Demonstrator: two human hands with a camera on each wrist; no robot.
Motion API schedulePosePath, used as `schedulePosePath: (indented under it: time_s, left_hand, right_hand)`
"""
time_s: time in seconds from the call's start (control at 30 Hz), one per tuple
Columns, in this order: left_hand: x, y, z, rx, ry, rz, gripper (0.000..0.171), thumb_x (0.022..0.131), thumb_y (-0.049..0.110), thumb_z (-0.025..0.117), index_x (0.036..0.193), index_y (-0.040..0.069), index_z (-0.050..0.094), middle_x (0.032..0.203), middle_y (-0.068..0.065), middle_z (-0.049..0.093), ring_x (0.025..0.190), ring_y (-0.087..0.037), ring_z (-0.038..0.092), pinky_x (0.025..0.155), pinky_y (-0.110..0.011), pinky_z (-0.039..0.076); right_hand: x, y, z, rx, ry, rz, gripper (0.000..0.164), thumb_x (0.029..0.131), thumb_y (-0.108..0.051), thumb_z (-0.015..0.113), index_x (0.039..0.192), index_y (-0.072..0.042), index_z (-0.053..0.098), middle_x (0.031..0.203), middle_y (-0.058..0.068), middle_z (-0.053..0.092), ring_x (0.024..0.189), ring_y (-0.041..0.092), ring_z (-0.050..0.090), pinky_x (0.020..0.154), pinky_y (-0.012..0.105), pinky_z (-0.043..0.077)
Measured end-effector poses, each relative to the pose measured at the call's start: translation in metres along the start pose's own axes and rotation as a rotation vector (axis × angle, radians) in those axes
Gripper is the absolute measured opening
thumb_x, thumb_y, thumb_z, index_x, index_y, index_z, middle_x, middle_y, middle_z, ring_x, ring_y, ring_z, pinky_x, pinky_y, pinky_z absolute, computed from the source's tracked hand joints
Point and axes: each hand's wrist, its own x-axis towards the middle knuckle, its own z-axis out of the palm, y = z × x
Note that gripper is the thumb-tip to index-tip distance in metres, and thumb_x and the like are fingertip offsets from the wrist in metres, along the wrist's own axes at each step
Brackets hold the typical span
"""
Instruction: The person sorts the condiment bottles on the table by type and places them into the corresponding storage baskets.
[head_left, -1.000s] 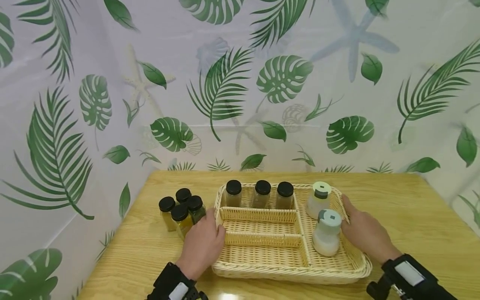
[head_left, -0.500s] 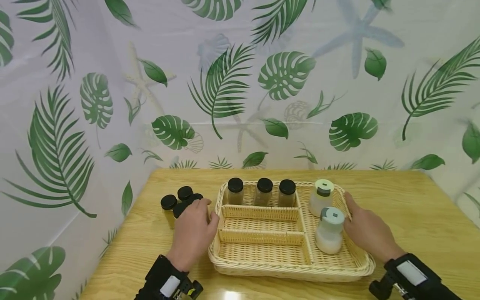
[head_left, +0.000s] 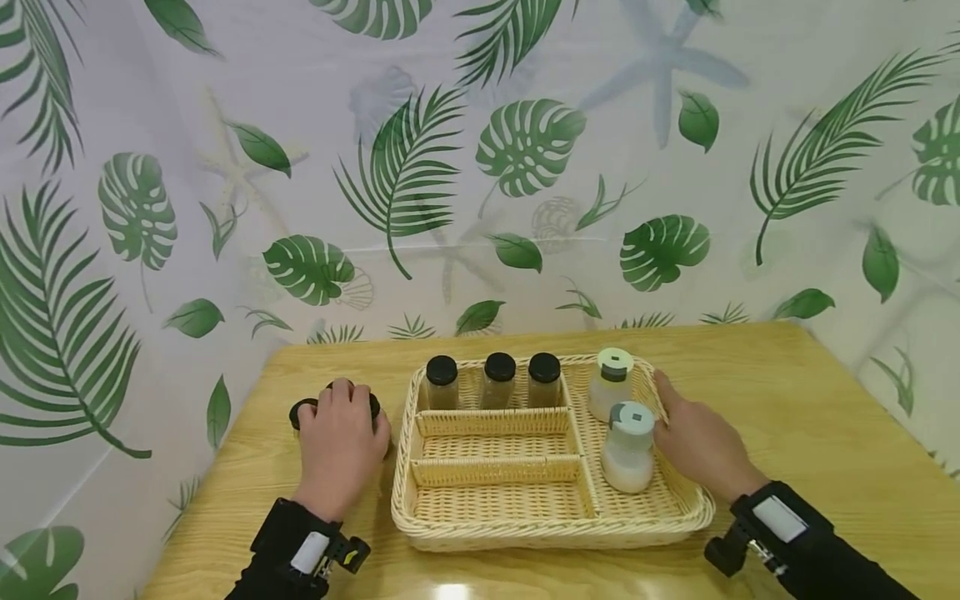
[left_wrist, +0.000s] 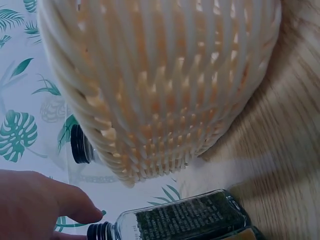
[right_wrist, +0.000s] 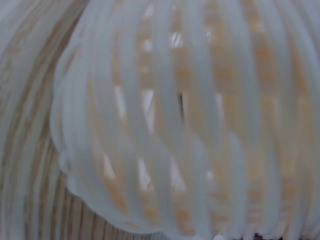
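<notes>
My left hand (head_left: 339, 442) reaches over a cluster of black-capped spice jars (head_left: 302, 412) left of the basket, hiding most of them. In the left wrist view, its thumb (left_wrist: 82, 205) lies near the black cap of a jar with dark green contents (left_wrist: 185, 217); a firm grip does not show. My right hand (head_left: 705, 442) holds the right rim of a divided wicker basket (head_left: 551, 529). Three black-capped jars (head_left: 498, 383) stand in the basket's back-left compartment. Two white-bodied shakers, one with a yellowish lid (head_left: 613, 383) and one with a pale blue-grey lid (head_left: 628, 450), stand in its right compartment.
The basket rests on a wooden table (head_left: 817, 417), and its two nearer left compartments show bare wicker. A leaf-patterned sheet (head_left: 420, 308) hangs behind the table and along its left side. The right wrist view shows mainly blurred basket weave (right_wrist: 190, 130).
My left hand has let go of the basket's left rim and moved left over the jar cluster. The right hand stays on the rim. The head view has shifted slightly.
</notes>
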Motion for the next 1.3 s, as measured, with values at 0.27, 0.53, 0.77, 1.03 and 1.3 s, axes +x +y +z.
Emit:
schedulePosePath:
  time_s: [0.27,0.53,0.77,1.03,1.3]
  left_hand:
    - [0.000,-0.005,-0.001,0.034,-0.007,0.013,0.027,0.085,0.019,0.075,0.097,-0.004,0.067,0.095,-0.021,0.060,0.084,-0.040,0.062,0.073,-0.054,0.044]
    - [0.003,-0.003,-0.003,0.000,0.000,0.045,0.023,0.083,0.015,0.077,0.090,-0.004,0.067,0.089,-0.021,0.059,0.080,-0.040,0.061,0.070,-0.053,0.046]
    - [0.005,-0.004,-0.001,-0.050,0.010,0.072,0.017,0.080,0.011,0.077,0.080,-0.002,0.065,0.078,-0.018,0.059,0.073,-0.039,0.060,0.066,-0.051,0.046]
    - [0.007,-0.003,-0.008,-0.121,0.085,0.072,0.019,0.081,0.009,0.072,0.092,-0.006,0.068,0.085,-0.021,0.061,0.076,-0.039,0.060,0.068,-0.051,0.048]
    - [0.016,0.005,-0.030,-0.204,0.114,0.045,0.027,0.083,0.009,0.068,0.103,-0.009,0.067,0.093,-0.022,0.058,0.084,-0.037,0.059,0.063,-0.048,0.056]
  right_hand:
    - [0.000,-0.003,0.006,0.018,-0.015,0.017,0.071,0.097,-0.013,0.047,0.159,0.002,0.016,0.054,0.000,0.043,0.042,0.013,0.038,0.043,0.028,0.030]
    - [0.002,-0.004,0.003,0.014,0.006,0.018,0.071,0.097,-0.013,0.048,0.159,0.002,0.017,0.055,0.001,0.044,0.043,0.013,0.038,0.043,0.028,0.030]
    - [0.002,-0.004,0.002,0.025,-0.005,0.027,0.071,0.098,-0.013,0.048,0.160,0.001,0.017,0.058,0.002,0.046,0.043,0.013,0.038,0.043,0.028,0.030]
    - [0.002,-0.004,0.001,0.040,-0.005,0.034,0.071,0.098,-0.014,0.048,0.160,0.001,0.017,0.056,0.000,0.045,0.042,0.012,0.038,0.042,0.027,0.030]
    - [0.001,-0.001,0.000,0.034,0.001,0.037,0.071,0.098,-0.015,0.048,0.160,0.001,0.017,0.053,0.000,0.043,0.041,0.012,0.038,0.042,0.027,0.030]
